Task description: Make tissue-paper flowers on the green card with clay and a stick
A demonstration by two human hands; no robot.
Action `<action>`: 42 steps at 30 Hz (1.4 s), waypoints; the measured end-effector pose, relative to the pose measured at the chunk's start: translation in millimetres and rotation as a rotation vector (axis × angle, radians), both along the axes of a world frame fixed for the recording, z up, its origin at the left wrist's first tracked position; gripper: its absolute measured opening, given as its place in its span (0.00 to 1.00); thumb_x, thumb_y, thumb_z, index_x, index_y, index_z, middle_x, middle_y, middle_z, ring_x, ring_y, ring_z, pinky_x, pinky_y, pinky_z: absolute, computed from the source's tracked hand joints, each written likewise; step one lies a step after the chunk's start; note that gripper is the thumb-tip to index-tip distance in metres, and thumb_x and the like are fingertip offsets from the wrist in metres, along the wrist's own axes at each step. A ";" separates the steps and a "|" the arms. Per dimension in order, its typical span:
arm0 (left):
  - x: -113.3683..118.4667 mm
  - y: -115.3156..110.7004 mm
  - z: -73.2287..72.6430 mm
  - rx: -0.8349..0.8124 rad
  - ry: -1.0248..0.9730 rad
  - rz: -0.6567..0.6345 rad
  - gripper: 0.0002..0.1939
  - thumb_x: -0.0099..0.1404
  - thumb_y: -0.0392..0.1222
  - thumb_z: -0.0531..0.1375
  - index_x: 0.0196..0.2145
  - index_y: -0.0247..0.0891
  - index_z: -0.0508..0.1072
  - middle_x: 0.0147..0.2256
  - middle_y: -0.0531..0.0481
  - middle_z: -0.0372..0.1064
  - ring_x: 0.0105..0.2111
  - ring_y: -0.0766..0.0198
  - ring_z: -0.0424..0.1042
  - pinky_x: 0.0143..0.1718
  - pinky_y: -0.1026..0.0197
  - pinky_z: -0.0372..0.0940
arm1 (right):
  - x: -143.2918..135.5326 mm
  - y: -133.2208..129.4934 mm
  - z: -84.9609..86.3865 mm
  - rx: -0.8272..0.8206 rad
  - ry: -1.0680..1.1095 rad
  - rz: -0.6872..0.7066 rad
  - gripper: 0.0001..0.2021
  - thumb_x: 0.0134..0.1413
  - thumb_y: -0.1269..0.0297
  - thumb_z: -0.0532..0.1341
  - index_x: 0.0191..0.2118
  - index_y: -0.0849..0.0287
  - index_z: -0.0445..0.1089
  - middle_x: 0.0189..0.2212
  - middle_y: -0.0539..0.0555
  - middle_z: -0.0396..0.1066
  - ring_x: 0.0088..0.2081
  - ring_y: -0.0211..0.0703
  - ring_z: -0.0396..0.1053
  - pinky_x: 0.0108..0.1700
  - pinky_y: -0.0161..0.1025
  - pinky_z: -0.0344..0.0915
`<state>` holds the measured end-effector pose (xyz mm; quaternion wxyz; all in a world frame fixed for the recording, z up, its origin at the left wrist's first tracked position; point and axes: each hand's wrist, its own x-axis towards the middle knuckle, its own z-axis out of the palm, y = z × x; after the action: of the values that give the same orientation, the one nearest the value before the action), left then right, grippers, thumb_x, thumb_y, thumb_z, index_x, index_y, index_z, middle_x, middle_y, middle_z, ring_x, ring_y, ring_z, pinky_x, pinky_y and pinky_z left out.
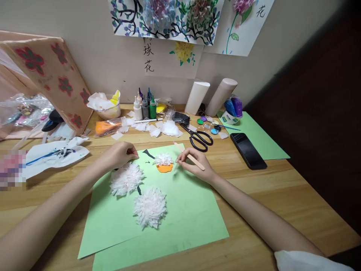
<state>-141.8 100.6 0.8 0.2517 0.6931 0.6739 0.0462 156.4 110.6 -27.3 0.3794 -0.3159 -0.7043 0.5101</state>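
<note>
Green paper sheets (186, 210) lie overlapped on the wooden table. On them are two large fluffy white paper tufts (126, 179) (150, 208), black pieces, and a small white tuft (164, 159) over an orange patch (164, 168). My left hand (122, 155), fingers pressed together, rests at the sheet's upper left beside one large tuft; what it holds, if anything, is hidden. My right hand (194, 163) holds a wooden stick (194, 160) across its fingers, its fingertips pinched just right of the small tuft, near a faint whitish bit.
Black scissors (199, 139) and a black phone (248, 150) lie beyond and right of my right hand. Glue bottles (145, 107), a plastic tub (107, 109), scattered white paper squares (169, 128) and two upright rolls (197, 98) stand or lie along the wall.
</note>
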 end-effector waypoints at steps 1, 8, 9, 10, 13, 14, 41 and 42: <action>0.0 0.2 -0.1 0.002 0.000 0.004 0.11 0.54 0.49 0.58 0.29 0.40 0.73 0.28 0.50 0.73 0.29 0.61 0.70 0.27 0.62 0.58 | -1.8 0.5 -2.3 0.016 -0.045 -0.017 0.04 0.49 0.69 0.61 0.29 0.58 0.64 0.29 0.52 0.70 0.34 0.40 0.69 0.37 0.38 0.65; -3.0 1.4 -3.7 0.015 -0.012 -0.004 0.12 0.54 0.50 0.58 0.29 0.40 0.74 0.29 0.50 0.74 0.29 0.61 0.70 0.27 0.62 0.58 | -6.1 -1.0 -5.8 0.101 -0.180 -0.142 0.05 0.50 0.64 0.62 0.31 0.58 0.66 0.29 0.51 0.69 0.32 0.39 0.67 0.36 0.37 0.64; -3.2 1.5 -4.1 0.015 -0.016 -0.007 0.12 0.54 0.51 0.58 0.29 0.40 0.74 0.29 0.50 0.74 0.29 0.61 0.70 0.27 0.62 0.58 | -5.2 -2.3 -5.0 0.113 -0.163 -0.175 0.06 0.52 0.61 0.60 0.32 0.57 0.66 0.30 0.51 0.69 0.32 0.39 0.67 0.35 0.37 0.63; -3.2 1.6 -4.2 0.014 -0.019 -0.009 0.12 0.54 0.51 0.58 0.29 0.40 0.74 0.29 0.50 0.74 0.29 0.61 0.70 0.27 0.62 0.58 | -3.9 -3.7 -4.4 0.129 -0.125 -0.209 0.08 0.55 0.59 0.58 0.32 0.57 0.66 0.29 0.51 0.68 0.31 0.39 0.66 0.35 0.37 0.62; -2.3 1.4 -3.2 0.012 -0.007 -0.003 0.12 0.54 0.51 0.58 0.29 0.40 0.74 0.28 0.50 0.74 0.28 0.61 0.70 0.27 0.62 0.58 | 2.5 -9.1 -4.8 0.214 0.024 -0.256 0.21 0.63 0.53 0.45 0.29 0.57 0.69 0.22 0.50 0.62 0.26 0.39 0.62 0.32 0.38 0.59; -2.0 1.3 -2.8 0.013 0.000 -0.001 0.12 0.54 0.50 0.58 0.28 0.40 0.74 0.28 0.50 0.74 0.28 0.61 0.70 0.27 0.62 0.58 | 4.9 -10.9 -5.6 0.249 0.058 -0.242 0.25 0.63 0.52 0.42 0.27 0.57 0.69 0.19 0.49 0.60 0.24 0.39 0.60 0.31 0.39 0.58; 0.2 1.4 0.1 0.008 0.014 -0.005 0.12 0.53 0.51 0.58 0.29 0.40 0.74 0.28 0.51 0.74 0.28 0.61 0.70 0.27 0.63 0.59 | -1.6 -12.0 -9.3 0.043 -0.113 -0.096 0.26 0.64 0.50 0.44 0.20 0.57 0.61 0.16 0.48 0.60 0.21 0.35 0.58 0.26 0.35 0.55; 0.7 1.3 0.7 0.008 0.017 -0.005 0.12 0.53 0.51 0.58 0.29 0.40 0.74 0.28 0.50 0.74 0.28 0.61 0.70 0.27 0.63 0.59 | -1.2 -12.8 -9.5 0.061 -0.098 -0.108 0.26 0.64 0.50 0.44 0.20 0.57 0.62 0.16 0.48 0.60 0.20 0.35 0.58 0.26 0.35 0.55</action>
<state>-141.1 101.9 1.5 0.2431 0.6961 0.6742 0.0423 155.2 97.8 -36.8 0.3807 -0.3662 -0.7193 0.4512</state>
